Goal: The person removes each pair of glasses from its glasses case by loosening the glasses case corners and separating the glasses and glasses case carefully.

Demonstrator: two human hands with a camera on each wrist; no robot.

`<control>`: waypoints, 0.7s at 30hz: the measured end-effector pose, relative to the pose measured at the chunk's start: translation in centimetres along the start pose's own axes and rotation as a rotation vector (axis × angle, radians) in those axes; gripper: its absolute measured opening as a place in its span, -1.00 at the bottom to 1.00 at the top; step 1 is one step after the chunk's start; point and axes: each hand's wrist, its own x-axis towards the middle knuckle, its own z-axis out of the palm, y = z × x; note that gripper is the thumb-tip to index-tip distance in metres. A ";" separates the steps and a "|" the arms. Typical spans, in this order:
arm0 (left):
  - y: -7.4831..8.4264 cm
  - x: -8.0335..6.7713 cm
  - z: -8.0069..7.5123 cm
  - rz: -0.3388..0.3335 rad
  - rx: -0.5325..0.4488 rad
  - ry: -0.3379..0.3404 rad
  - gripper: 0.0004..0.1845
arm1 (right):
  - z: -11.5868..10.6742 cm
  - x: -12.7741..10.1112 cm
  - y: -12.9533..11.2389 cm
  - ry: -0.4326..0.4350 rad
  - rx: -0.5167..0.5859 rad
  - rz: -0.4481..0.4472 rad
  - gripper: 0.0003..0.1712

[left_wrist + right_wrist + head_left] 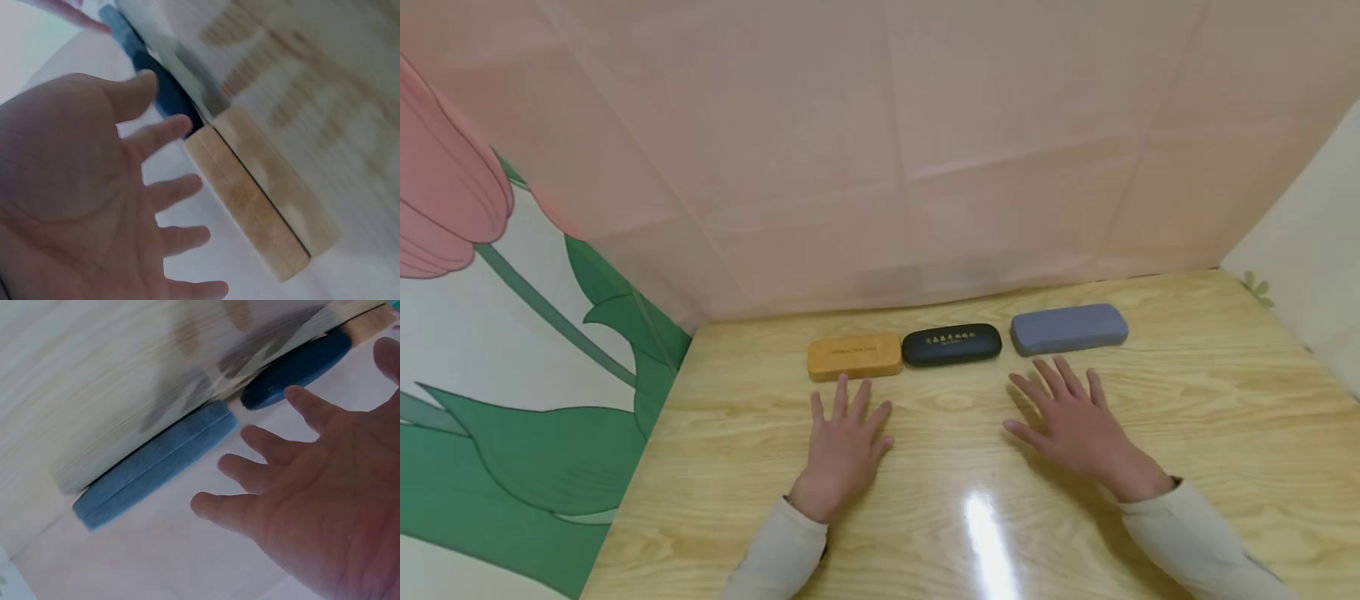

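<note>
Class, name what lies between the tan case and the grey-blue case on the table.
The black case lies between the tan case and the grey-blue case, shown clearly in the head view.

Near the centre of the frame we see three cases in a row on the table (1187, 433): the left case (854, 357), the middle case (951, 344) just right of it, and the right case (1069, 327). Our left hand (842, 446) lies below the left case, our right hand (1071, 421) below the right case.

bright, even light | glare on table (992, 533) | wrist views blurred
</note>
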 end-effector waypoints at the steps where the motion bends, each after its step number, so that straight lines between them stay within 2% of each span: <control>1: -0.1 -0.1 0.0 0.002 0.005 -0.001 -0.45 | 0.1 0.2 -0.1 0.011 0.004 -0.015 -0.19; 6: -0.7 -0.4 0.0 0.025 0.045 -0.018 -0.45 | 0.5 1.3 -1.2 0.056 -0.009 -0.059 -0.28; 15: -1.8 -0.5 0.5 0.065 0.162 0.049 -0.48 | 1.5 3.6 -4.2 0.079 -0.012 -0.136 -0.33; 21: -2.7 -0.1 0.7 0.045 0.148 0.110 -0.55 | 2.5 5.1 -7.5 0.060 0.003 -0.192 -0.35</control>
